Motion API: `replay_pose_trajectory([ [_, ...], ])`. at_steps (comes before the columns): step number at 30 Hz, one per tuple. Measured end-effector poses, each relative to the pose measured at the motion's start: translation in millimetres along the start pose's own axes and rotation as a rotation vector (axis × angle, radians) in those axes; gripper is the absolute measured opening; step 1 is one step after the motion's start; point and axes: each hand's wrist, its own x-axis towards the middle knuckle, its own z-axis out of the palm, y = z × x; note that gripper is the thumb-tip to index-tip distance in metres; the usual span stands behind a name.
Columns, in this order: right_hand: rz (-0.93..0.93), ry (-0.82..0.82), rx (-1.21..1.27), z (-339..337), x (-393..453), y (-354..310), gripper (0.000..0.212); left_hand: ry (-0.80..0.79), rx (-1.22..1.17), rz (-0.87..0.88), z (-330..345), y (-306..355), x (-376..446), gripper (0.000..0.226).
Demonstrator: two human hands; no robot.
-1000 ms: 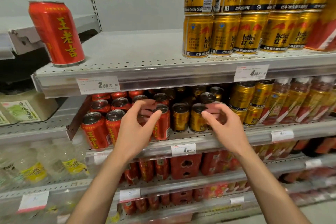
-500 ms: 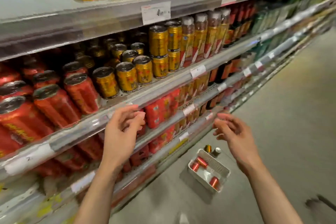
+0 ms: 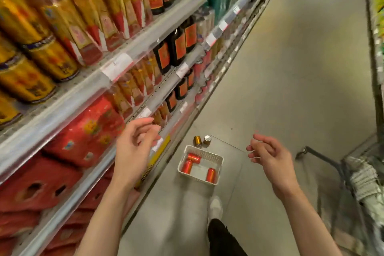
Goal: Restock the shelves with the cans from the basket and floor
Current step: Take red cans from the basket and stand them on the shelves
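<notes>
Both our left hand (image 3: 133,151) and right hand (image 3: 270,156) hang open, empty. The red cans (image 3: 194,158) in the basket (image 3: 219,160) are likely rigid and smooth; we grip mid-body.

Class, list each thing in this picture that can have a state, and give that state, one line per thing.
left hand: open, empty
right hand: open, empty
white basket: on the floor, holding three cans
three red cans: lying on their sides in the basket
gold can: upright on the floor, beside the basket
second floor can: upright, next to the gold can
</notes>
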Motion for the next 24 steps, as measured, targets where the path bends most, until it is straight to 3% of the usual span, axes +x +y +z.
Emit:
replay_pose_trajectory([
  [5, 0.102, -0.002, -0.048, -11.0, 79.1, 46.9, 0.011, -0.012, 0.078, -0.116, 64.1, -50.7, 57.5, 0.025],
  [10, 0.211, -0.035, -0.107, -4.6, 154.0, 124.1, 0.012, -0.035, 0.158, -0.228, 109.7, -144.2, 104.9, 0.018],
  [16, 0.244, -0.105, -0.177, 28.7, 229.8, 256.0, 0.012, -0.124, 0.245, -0.314, 143.4, -302.4, 133.4, 0.023],
  [24, 0.140, -0.187, -0.257, 85.3, 314.6, 480.6, 0.017, -0.211, 0.365, -0.275, 155.0, -561.3, 156.2, 0.022],
])
